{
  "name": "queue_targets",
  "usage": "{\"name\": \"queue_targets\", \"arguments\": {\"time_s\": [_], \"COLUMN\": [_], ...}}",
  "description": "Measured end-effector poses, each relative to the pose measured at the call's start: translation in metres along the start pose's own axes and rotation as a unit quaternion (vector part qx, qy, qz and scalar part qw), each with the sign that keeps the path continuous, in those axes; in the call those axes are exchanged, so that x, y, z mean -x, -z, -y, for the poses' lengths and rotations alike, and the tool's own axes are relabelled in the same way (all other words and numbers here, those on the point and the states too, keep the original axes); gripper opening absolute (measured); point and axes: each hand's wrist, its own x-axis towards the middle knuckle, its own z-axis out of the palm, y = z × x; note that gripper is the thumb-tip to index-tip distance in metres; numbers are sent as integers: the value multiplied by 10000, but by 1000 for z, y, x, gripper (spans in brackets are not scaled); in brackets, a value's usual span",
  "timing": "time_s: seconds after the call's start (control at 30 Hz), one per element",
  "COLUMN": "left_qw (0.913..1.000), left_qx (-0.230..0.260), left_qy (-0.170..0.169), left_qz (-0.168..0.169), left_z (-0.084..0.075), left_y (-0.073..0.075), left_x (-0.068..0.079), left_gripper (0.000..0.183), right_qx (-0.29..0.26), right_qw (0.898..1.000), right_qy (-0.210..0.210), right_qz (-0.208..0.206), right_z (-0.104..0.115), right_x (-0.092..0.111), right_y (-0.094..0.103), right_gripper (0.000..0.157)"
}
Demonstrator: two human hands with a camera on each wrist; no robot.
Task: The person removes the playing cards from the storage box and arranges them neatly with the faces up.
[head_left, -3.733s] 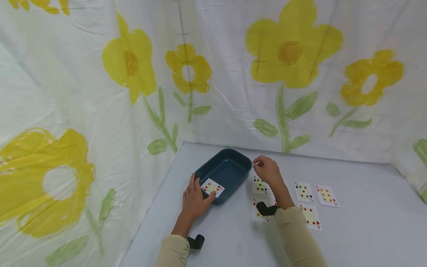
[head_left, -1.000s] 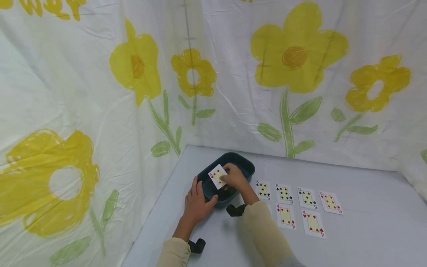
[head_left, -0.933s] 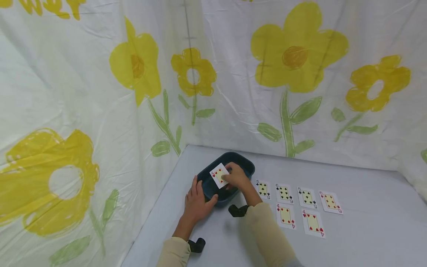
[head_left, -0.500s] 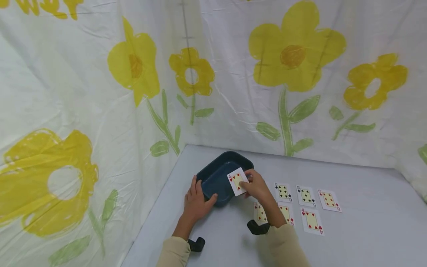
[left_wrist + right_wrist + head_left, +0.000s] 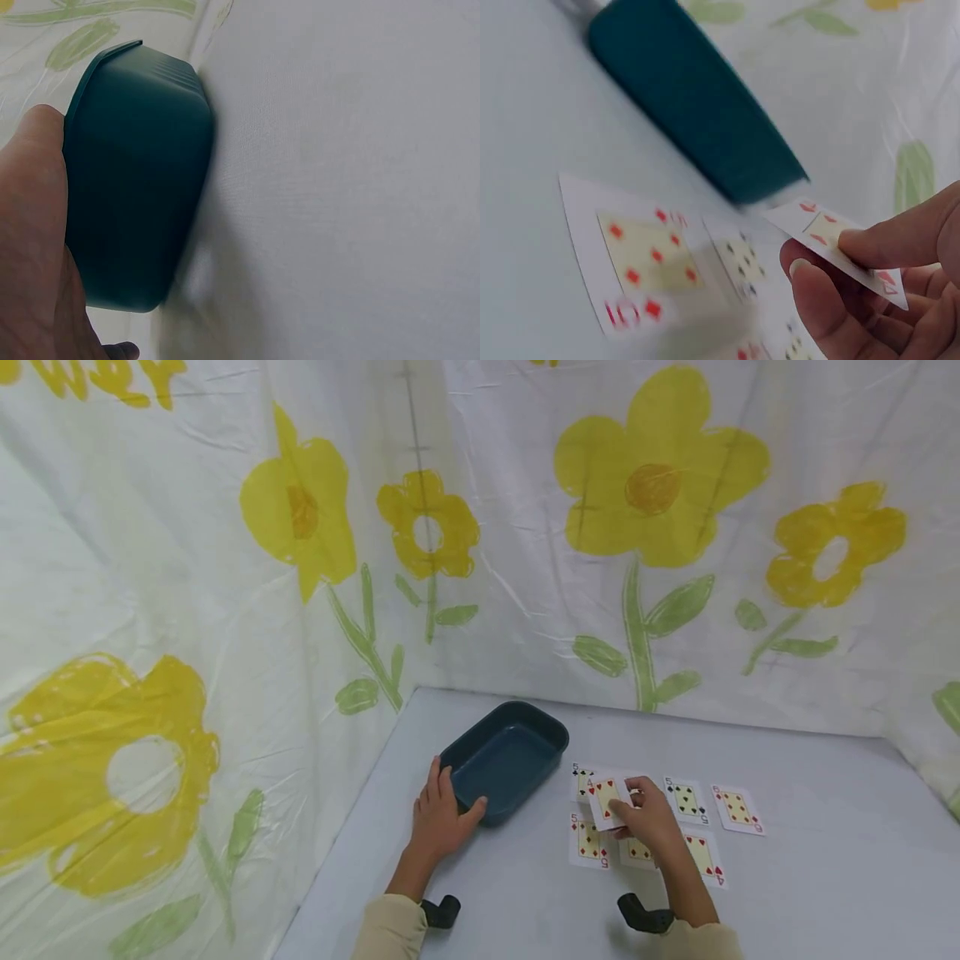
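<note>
Between thumb and fingers, my right hand (image 5: 652, 818) pinches a four of hearts playing card (image 5: 606, 803), face up and tilted in the right wrist view. In the head view that card partly covers the five of clubs (image 5: 581, 785). My left hand (image 5: 441, 818) holds the near end of a dark teal plastic tray (image 5: 504, 768), fingers along its left rim and thumb at the near right corner. The tray's outer wall (image 5: 139, 172) fills much of the left wrist view. Under my right hand, the four of diamonds (image 5: 637, 853) is partly hidden.
Near my right hand lie the five of diamonds (image 5: 588, 842), five of spades (image 5: 686, 800), six of diamonds (image 5: 738, 810) and another red four (image 5: 707, 860), face up on the white table (image 5: 517, 893). A flower-painted curtain (image 5: 517, 635) hangs behind the table.
The four of hearts lay in the tray at first; my right hand has lifted it out and carried it right, over the cards. My left hand has stayed on the tray.
</note>
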Motion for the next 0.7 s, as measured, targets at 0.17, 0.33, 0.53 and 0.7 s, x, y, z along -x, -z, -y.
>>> {"name": "queue_targets", "arguments": {"time_s": [0.17,0.33,0.53,0.7], "left_qw": [10000,9999,9999,9999], "left_qx": [31,70,123,119], "left_qy": [48,64,-36,-74], "left_qz": [55,86,-11,-28], "left_z": [-2,-2,0,-3], "left_y": [2,-2,-3,2], "left_x": [0,0,1,1], "left_gripper": [89,90,90,89], "right_qx": [247,615,813,1108], "right_qw": [9993,9945,9837,9727], "right_qy": [-232,-723,-1288,-1510], "right_qz": [-187,-432,-959,-1367], "right_z": [-21,-46,-73,-85], "right_x": [7,20,34,39], "right_y": [31,72,108,118], "right_gripper": [53,62,67,63]}}
